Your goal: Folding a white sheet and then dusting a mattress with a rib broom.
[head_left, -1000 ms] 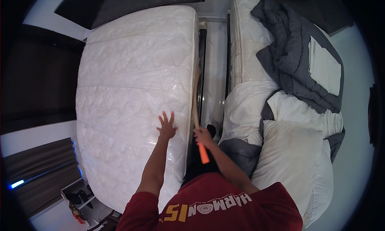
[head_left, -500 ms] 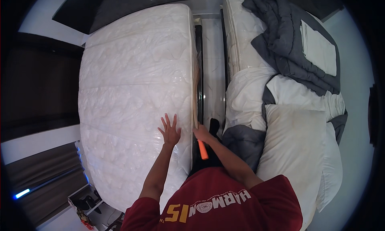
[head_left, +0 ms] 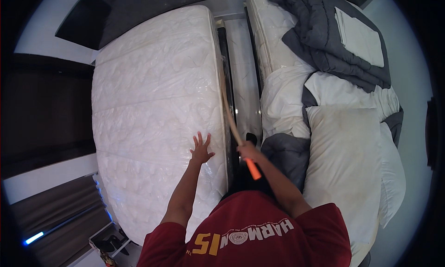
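Observation:
My left hand point(head_left: 201, 152) rests with spread fingers on top of a white mattress point(head_left: 153, 91), near its right edge. The mattress is wrapped in clear, shiny plastic. My right hand point(head_left: 249, 152) is closed around a stick broom point(head_left: 232, 123) just to the right of that edge. The broom's orange handle end point(head_left: 253, 170) sticks out below my fist toward me. Its long, thin tan bundle runs forward along the mattress's side, narrowing away from me. The far tip lies against the side and is hard to make out.
A narrow tiled gap point(head_left: 243, 63) separates the mattress from a second bed on the right. That bed bears a grey comforter point(head_left: 315, 30), a folded white cloth point(head_left: 359, 37) and white pillows point(head_left: 340, 160). A dark headboard point(head_left: 125, 16) stands at the far end.
My right hand has moved right, away from the mattress edge, and the broom now slants more. My left hand has shifted slightly right on the mattress. The whole view has turned a little.

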`<control>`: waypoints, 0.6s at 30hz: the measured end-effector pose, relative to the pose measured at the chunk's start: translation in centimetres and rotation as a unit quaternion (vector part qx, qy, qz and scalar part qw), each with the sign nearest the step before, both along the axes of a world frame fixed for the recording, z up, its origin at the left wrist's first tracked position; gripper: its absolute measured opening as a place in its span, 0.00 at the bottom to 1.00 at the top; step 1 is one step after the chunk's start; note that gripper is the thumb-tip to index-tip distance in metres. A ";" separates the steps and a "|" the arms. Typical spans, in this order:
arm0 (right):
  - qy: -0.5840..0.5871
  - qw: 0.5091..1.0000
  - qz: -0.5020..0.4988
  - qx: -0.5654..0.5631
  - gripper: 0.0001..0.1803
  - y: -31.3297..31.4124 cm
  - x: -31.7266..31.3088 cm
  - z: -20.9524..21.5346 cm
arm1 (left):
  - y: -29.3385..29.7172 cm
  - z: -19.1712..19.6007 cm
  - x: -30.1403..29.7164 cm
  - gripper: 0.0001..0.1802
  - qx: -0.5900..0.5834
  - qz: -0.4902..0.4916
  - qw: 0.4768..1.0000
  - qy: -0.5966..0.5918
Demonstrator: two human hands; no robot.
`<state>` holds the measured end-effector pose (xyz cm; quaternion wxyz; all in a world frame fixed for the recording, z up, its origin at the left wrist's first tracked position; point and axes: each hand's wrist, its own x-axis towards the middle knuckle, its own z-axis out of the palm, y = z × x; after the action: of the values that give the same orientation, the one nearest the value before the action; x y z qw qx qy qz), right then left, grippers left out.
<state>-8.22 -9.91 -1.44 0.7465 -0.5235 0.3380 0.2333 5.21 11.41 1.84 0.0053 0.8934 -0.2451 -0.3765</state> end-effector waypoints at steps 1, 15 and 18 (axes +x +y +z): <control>0.053 0.996 -0.060 0.032 0.07 -2.5 -0.7 -1.5 | -0.2 0.2 0.2 0.59 -0.002 -0.005 1.000 0.009; 0.023 0.985 -0.171 -0.012 0.06 -2.3 -2.0 0.4 | 0.9 0.3 -0.7 0.59 -0.010 0.003 0.999 -0.032; 0.051 0.949 -0.273 -0.151 0.04 0.5 -2.5 -1.5 | -1.3 0.1 -1.3 0.58 -0.024 -0.013 0.999 -0.040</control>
<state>-10.73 -9.41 -2.94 0.6757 -0.5052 0.5368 -0.0073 3.92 10.08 1.95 0.0122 0.9042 -0.2653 -0.3344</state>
